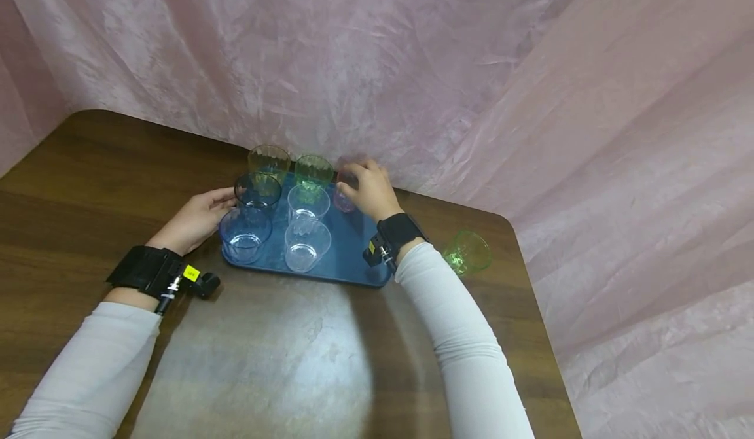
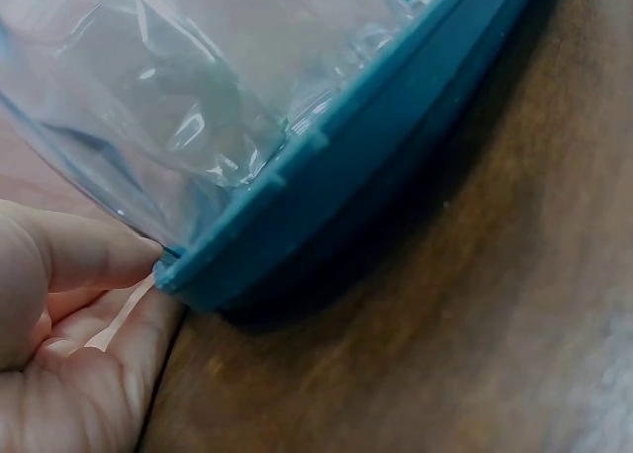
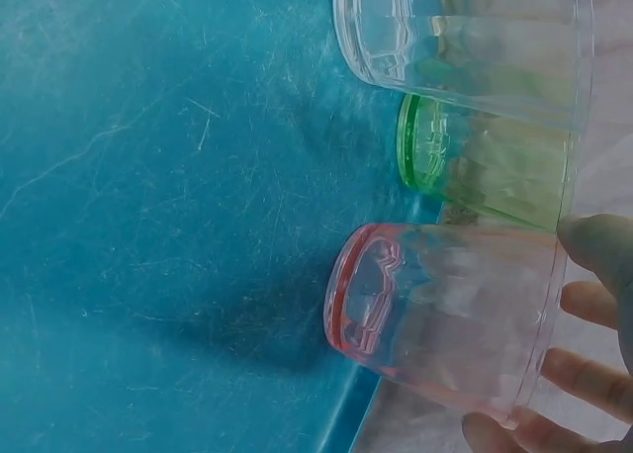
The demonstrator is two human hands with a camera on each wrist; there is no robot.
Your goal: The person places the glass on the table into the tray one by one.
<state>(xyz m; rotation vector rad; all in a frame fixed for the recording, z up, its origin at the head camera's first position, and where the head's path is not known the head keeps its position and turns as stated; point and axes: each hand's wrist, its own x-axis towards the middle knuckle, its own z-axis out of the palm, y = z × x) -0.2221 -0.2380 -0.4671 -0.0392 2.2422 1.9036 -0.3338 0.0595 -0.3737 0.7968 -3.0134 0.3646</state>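
My left hand [image 1: 200, 220] is at the left end of the blue tray [image 1: 356, 256], its thumb and fingers pinching the rim at a corner in the left wrist view. Several see-through cups stand upright on the tray. By the far edge, my right hand [image 1: 372, 190] holds a pink cup [image 3: 445, 315] round its rim; whether its base touches the tray, I cannot tell. Left of it are a green cup [image 1: 314, 171] and a clear cup [image 1: 309, 202], with another clear cup [image 1: 308, 246] nearer. A dark cup [image 1: 258, 190] and a bluish cup [image 1: 245, 235] stand near my left hand.
A yellowish cup [image 1: 269, 161] stands at the tray's far left corner. Another green cup [image 1: 469, 252] is on the wooden table [image 1: 501, 334], right of the tray and beyond my right forearm. A pink curtain [image 1: 365, 66] hangs behind the table.
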